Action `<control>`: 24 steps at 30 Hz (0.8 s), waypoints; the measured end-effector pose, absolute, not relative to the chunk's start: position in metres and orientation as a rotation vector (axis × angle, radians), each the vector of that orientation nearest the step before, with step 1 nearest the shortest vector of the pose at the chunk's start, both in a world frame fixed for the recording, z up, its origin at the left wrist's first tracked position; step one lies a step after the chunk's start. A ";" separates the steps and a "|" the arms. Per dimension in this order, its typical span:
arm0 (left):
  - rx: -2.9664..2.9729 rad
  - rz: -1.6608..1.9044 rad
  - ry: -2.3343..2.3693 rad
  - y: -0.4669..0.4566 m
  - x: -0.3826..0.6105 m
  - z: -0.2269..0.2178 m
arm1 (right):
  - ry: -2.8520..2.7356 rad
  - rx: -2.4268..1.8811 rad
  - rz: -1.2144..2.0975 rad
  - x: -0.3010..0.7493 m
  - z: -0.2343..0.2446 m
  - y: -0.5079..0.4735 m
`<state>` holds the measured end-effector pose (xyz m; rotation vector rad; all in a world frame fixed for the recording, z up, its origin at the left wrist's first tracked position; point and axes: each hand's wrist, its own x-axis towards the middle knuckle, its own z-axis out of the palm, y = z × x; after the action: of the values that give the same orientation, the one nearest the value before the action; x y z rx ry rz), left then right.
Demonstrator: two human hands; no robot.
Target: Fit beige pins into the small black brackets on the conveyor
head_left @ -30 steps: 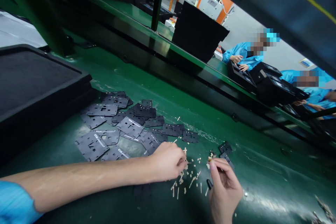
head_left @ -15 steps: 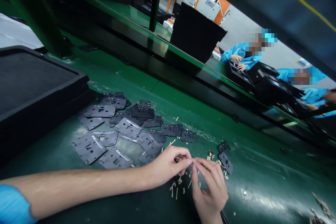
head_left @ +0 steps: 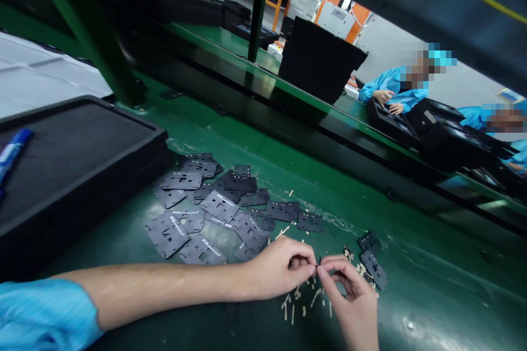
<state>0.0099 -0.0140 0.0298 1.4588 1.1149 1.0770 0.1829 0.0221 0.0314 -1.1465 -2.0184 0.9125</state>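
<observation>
My left hand (head_left: 280, 269) and my right hand (head_left: 349, 299) meet fingertip to fingertip just above the green belt (head_left: 230, 137). Both are pinched shut on one tiny dark piece (head_left: 318, 263) held between them; it is too small to name. Under the hands lie several small tan strips (head_left: 296, 301). To the left spreads a pile of flat dark grey sheet parts (head_left: 214, 208) with cut-outs. Two more dark parts (head_left: 373, 263) lie just right of my right hand.
A black tray stack (head_left: 74, 170) with a blue pen (head_left: 12, 151) on it stands at the left. A green post (head_left: 99, 38) rises behind it. Across a raised green rail (head_left: 288, 93), people in blue coats (head_left: 391, 88) work over black trays (head_left: 432, 137).
My right hand has moved left to meet my left hand, and both now pinch the same small piece. The view has shifted, so the blue pen on the tray now shows.
</observation>
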 end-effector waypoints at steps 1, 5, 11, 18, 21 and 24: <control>1.509 1.040 1.175 -0.012 0.009 0.030 | -1.996 -1.149 0.894 0.183 0.029 0.022; 1.820 0.867 1.602 0.013 -0.018 0.038 | -1.870 -1.169 0.830 0.184 0.022 0.025; 1.784 0.761 2.347 0.094 -0.134 0.041 | -1.888 -1.156 0.779 0.183 0.020 0.031; 1.630 0.498 2.727 0.120 -0.239 0.032 | -1.690 -1.306 0.831 0.181 0.013 0.040; 1.711 0.405 2.737 0.125 -0.256 0.033 | -1.666 -1.337 0.841 0.183 0.009 0.044; 1.756 0.324 2.688 0.136 -0.262 0.032 | -1.625 -1.386 0.911 0.183 0.004 0.047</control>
<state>-0.2624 0.1363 0.0320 1.7559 2.6881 0.3237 0.1833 0.0473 0.0044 -1.3856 -1.6251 0.9111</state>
